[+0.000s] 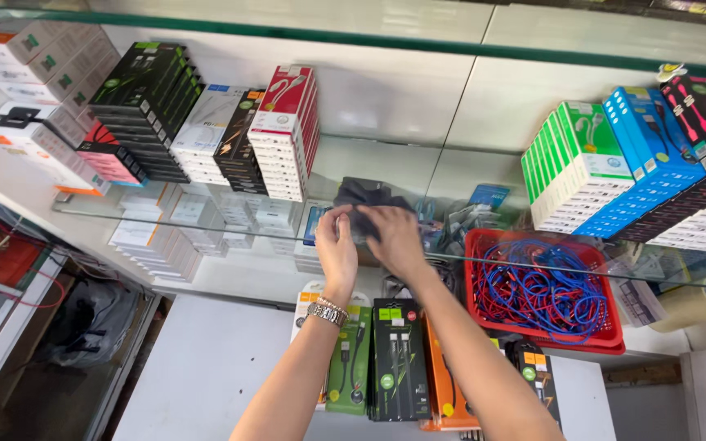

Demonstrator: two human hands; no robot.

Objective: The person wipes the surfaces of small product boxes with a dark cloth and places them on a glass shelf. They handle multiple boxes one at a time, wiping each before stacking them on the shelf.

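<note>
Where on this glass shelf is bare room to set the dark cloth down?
Bare glass lies between the red-and-white boxes and the green boxes, just beyond both hands on the dark cloth. Left and right ends are crowded with stacked boxes.

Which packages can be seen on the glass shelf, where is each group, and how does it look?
Black boxes: left, leaning stack, green marks.
White and red boxes: centre-left, upright stack.
Green and white boxes: right, tilted row.
Blue boxes: beside the green ones.
Red basket: lower right, blue and red cables.
</note>
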